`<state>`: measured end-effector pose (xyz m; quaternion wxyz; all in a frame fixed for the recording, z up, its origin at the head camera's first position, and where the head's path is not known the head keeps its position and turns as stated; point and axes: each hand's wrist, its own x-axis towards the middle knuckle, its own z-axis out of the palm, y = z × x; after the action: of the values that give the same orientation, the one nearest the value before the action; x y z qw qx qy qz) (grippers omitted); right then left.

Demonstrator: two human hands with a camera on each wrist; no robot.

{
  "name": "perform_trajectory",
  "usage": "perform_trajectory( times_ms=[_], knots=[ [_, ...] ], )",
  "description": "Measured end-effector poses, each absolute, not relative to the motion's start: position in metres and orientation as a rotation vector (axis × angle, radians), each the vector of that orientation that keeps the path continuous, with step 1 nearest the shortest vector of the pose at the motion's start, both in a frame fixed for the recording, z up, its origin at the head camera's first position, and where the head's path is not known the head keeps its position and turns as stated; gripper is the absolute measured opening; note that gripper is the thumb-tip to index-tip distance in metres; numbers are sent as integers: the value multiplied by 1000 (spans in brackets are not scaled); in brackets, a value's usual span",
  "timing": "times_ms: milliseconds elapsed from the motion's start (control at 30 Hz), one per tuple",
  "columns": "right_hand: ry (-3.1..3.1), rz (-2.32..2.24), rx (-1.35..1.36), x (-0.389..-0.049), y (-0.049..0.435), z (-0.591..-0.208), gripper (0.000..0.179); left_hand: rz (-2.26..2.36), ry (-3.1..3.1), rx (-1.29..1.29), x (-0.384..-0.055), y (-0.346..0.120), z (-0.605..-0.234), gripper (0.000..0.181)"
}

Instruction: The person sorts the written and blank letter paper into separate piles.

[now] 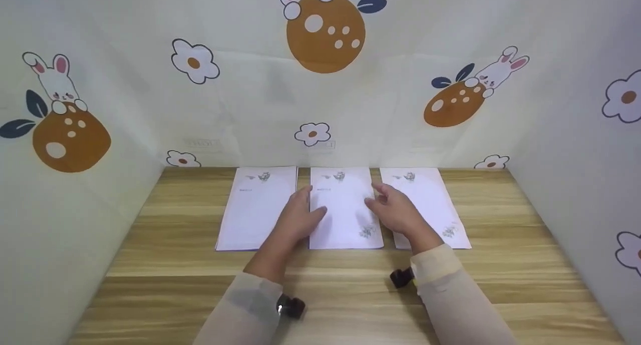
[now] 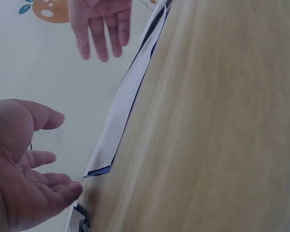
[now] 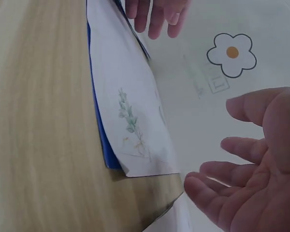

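Note:
Three white paper sheets with printed sprigs lie in a row on a wooden tabletop: a left sheet, a middle sheet and a right sheet. Blue shows under the edge of the middle sheet in the right wrist view. My left hand is at the middle sheet's left edge, thumb over the paper. At the opposite edge is my right hand, its thumb and fingertips pointing inward. Both hands have loosely bent fingers with nothing between them, and the palms face each other across the middle sheet.
The wooden tabletop is bounded at the back and sides by a pale cloth printed with rabbits, oranges and flowers. Small black cameras are strapped at the wrists, close over the wood.

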<state>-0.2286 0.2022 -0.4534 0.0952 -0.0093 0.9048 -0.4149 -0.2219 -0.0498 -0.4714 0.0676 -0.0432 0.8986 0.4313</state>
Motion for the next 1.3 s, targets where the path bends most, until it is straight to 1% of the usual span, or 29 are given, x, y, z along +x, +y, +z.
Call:
perform_trajectory(
  times_ms=[100, 267, 333, 467, 567, 633, 767, 1067, 1300],
  knots=[
    [2662, -1109, -44, -227, 202, -459, 71, 1260, 2677, -127, -221, -50, -473, 80],
    [2675, -1009, -128, -226, 203, -463, 76, 1223, 2664, -91, -218, -52, -475, 82],
    [2667, -968, -210, -224, 207, -463, 77, 1160, 2656, -28, -217, -53, -476, 85],
    [2632, -852, -437, -220, 214, -464, 80, 977, 2641, 183, -214, -56, -477, 89],
    [2601, -748, -549, -216, 217, -464, 79, 853, 2630, 322, -211, -58, -477, 89],
    [2590, -679, -582, -215, 217, -464, 76, 797, 2622, 365, -209, -58, -476, 87],
    [2597, -603, -577, -212, 214, -465, 70, 725, 2626, 385, -207, -57, -476, 82],
    [2652, -586, -547, -212, 210, -468, 67, 697, 2664, 365, -208, -53, -479, 76],
    [2752, -657, -513, -213, 207, -471, 56, 732, 2725, 352, -208, -52, -477, 62]
  ],
)
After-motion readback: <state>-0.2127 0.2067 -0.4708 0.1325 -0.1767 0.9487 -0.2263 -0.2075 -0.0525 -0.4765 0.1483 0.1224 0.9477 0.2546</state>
